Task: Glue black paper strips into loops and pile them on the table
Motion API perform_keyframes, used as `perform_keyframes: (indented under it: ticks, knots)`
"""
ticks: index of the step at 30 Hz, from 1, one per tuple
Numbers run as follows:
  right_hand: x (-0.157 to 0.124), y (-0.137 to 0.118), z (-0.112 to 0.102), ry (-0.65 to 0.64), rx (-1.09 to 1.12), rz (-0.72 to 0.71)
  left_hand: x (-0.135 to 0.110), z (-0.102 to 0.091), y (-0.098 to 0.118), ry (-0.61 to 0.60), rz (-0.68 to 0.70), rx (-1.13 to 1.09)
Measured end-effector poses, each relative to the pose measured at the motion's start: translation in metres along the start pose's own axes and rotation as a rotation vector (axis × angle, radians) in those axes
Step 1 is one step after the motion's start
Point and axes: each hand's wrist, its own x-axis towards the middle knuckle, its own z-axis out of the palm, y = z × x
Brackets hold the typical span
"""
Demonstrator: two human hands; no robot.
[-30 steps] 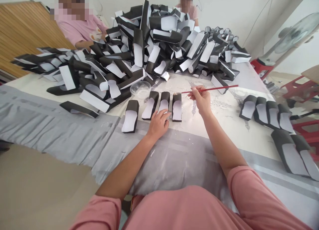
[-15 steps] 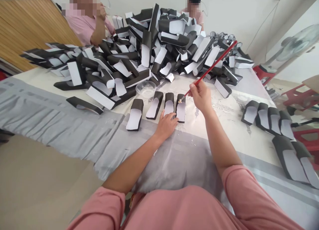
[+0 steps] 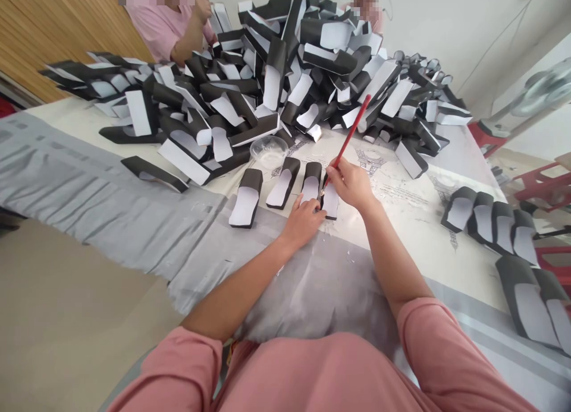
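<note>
From where I stood, the thin paintbrush showed a bright red handle, and the shoe-shaped pieces were black outside with white inner faces. The grey cloth along the table edge carried paler grey bands, while the cream sheet was marked with fine dark line drawings. The sleeve was a soft pink, the stool red, and the slatted panel honey brown.

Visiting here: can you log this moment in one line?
left hand: on black-and-white piece | right hand: holding red paintbrush, over next piece
</note>
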Motion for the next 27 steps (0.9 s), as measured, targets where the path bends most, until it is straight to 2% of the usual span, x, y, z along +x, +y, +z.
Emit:
perform_keyframes:
  ticks: [20, 24, 27]
  knots:
    - [-0.0039, -0.0032, 0.0094, -0.084, -0.282, -0.199, -0.0004, -0.0003, -0.0007, 0.001, 0.008, 0.019]
    - [-0.0037, -0.0050, 0.0073, -0.057, -0.292, -0.194, -0.0002, -0.0003, -0.0009, 0.002, -0.004, -0.021]
    - [-0.0037, -0.0053, 0.0070, -0.084, -0.264, -0.179, -0.0001, -0.0009, -0.0002, 0.000, -0.007, -0.020]
